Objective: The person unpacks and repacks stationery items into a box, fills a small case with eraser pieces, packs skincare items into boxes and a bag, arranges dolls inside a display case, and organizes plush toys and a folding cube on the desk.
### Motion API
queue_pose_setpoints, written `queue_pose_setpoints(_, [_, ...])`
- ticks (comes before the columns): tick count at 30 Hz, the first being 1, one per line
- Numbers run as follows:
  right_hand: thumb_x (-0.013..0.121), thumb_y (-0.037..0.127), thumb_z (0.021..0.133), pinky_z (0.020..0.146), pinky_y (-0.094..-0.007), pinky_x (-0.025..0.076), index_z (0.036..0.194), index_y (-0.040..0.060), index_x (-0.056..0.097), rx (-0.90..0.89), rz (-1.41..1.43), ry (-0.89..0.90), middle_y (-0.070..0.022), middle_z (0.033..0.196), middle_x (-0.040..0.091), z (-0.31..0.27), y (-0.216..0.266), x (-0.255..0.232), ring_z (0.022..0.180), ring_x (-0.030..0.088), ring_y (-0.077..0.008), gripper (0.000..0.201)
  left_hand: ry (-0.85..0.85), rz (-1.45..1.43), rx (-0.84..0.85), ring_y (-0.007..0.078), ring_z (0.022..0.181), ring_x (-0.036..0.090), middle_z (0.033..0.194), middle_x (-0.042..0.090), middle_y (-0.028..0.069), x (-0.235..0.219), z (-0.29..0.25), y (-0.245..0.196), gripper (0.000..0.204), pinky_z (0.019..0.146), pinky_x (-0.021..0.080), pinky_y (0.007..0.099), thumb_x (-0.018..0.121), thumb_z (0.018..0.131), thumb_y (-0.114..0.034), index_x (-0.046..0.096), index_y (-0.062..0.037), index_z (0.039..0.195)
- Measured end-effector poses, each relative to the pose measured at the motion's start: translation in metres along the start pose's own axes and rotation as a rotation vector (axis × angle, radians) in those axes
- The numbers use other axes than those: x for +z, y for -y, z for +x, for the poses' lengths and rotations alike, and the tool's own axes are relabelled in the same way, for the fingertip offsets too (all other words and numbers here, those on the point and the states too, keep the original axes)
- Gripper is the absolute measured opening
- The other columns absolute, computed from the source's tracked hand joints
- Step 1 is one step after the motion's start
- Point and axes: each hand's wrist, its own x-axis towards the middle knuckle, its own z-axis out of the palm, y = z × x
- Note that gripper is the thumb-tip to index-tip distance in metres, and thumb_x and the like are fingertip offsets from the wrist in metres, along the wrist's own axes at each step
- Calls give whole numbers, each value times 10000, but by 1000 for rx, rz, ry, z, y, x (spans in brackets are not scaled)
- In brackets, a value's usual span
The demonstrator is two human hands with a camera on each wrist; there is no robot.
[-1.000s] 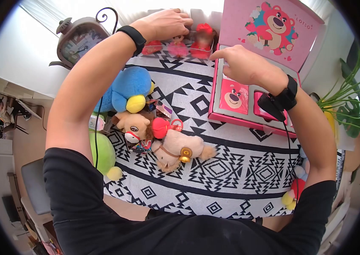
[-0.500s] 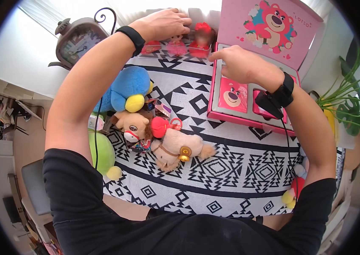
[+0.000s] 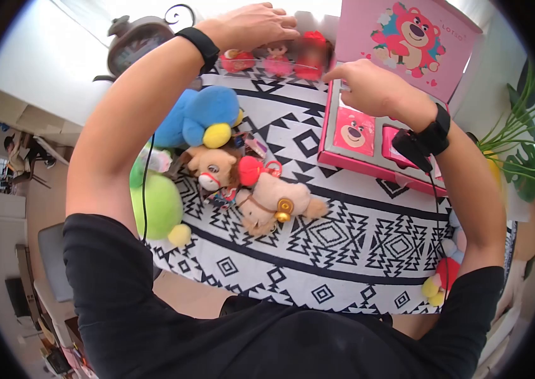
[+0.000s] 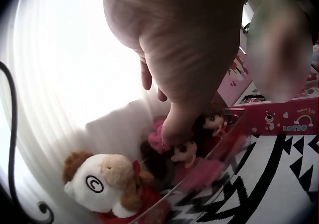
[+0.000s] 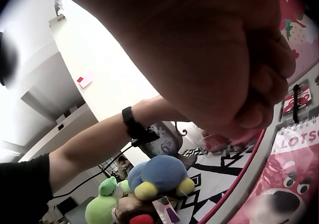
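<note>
Over a clear tray [image 3: 242, 71] at the back of the table, my left hand [image 3: 255, 26] is palm down. Its fingers reach across the tray's far side. One digit meets the pink bow [image 4: 158, 137] of a doll [image 4: 185, 153]; whether it pinches is hidden. The tray bears a plush in red [image 3: 237, 59], the pink doll [image 3: 277, 60] and a red doll [image 3: 312, 57]. My right hand [image 3: 372, 88] hangs over the left part of an open pink box [image 3: 375, 175], index finger extended to the tray's right end, other fingers curled, holding nothing visible.
A blue plush [image 3: 207, 114], a green plush [image 3: 157, 205] and two horse plushes [image 3: 212, 167] lie on the patterned cloth [image 3: 324, 294]. A dark clock [image 3: 138, 47] stands back left, a plant [image 3: 517, 148] at right. Cables trail from both wrists.
The head view has shifted, so the table's things appear farther right, most also higher. Both hands stay in nearly the same places beside the tray.
</note>
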Motion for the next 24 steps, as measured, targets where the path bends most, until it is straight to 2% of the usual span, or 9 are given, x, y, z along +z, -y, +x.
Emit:
queue_pose_setpoints(2, [676, 33, 984, 1128, -510, 601, 1441, 47, 784, -31, -19, -8, -267, 1355, 800, -15, 17, -20, 1243, 766, -445, 470, 9, -113, 0, 327, 1271, 687, 1342, 709, 161, -33, -14, -3, 352, 1073, 584, 481, 598, 1126, -118, 650, -60, 1469])
queue_pose_setpoints(4, [690, 69, 1000, 1137, -524, 589, 1447, 66, 788, 6, -28, 6, -258, 1316, 809, -36, 38, -38, 1264, 743, -461, 457, 47, -112, -31, 331, 1338, 654, 1430, 699, 129, -70, -29, -10, 482, 1175, 553, 479, 644, 1086, -115, 610, -75, 1565])
queue_pose_setpoints(8, [723, 77, 988, 1109, -527, 608, 1395, 24, 801, -59, -11, -95, -265, 1281, 816, -104, 88, -73, 1266, 751, -456, 418, -84, 109, -25, 305, 1311, 711, 1487, 691, 178, -130, -70, -40, 633, 1106, 604, 450, 763, 1070, -173, 544, -39, 1648])
queue_pose_setpoints(10, [740, 114, 1009, 1071, -528, 618, 1379, 38, 807, -142, -30, -179, -253, 1244, 823, -147, 105, -77, 1201, 759, -455, 383, 310, 160, -394, 271, 1305, 734, 1351, 783, 66, -182, -77, -93, 478, 1183, 568, 433, 820, 989, -189, 735, -153, 1458])
queue_pose_setpoints(12, [765, 135, 1010, 981, -533, 631, 1393, 70, 796, -227, -24, -283, -256, 1152, 822, -200, 129, -74, 1139, 763, -440, 390, 209, 4, -464, 314, 1170, 778, 1237, 817, 100, -216, -104, -144, 462, 1047, 622, 476, 860, 995, -209, 755, -126, 1437])
queue_pose_setpoints(15, [805, 142, 995, 821, -540, 605, 1387, 127, 795, -130, 130, -195, -188, 818, 754, -282, 166, -63, 807, 762, -413, 392, -144, -168, -439, 338, 1093, 795, 1218, 824, 108, -241, -158, -223, 466, 958, 635, 460, 913, 945, -181, 773, -100, 1382])
queue_pose_setpoints(18, [860, 172, 996, 597, -424, 562, 1435, 164, 793, -130, 311, -193, -98, 666, 677, -361, 173, -7, 584, 698, -319, 445, -447, -523, -602, 301, 934, 806, 1092, 850, 92, -249, -204, -316, 329, 852, 633, 423, 929, 937, -125, 818, -63, 1241])
queue_pose_setpoints(21, [967, 182, 931, 556, -355, 463, 1098, 66, 819, 43, 635, -103, -65, 630, 618, -419, 171, 49, 525, 595, -220, 251, -611, -761, -1028, 147, 686, 688, 801, 777, 46, -223, -244, -400, 169, 672, 549, 327, 926, 959, -111, 849, -18, 1077])
queue_pose_setpoints(24, [968, 155, 938, 535, -330, 365, 771, 40, 607, 282, 854, -165, -9, 598, 487, -462, 149, 116, 545, 433, -115, 414, -650, -852, -1551, 48, 631, 557, 674, 676, -15, -171, -273, -457, 205, 596, 432, 266, 917, 995, -127, 804, 9, 890])
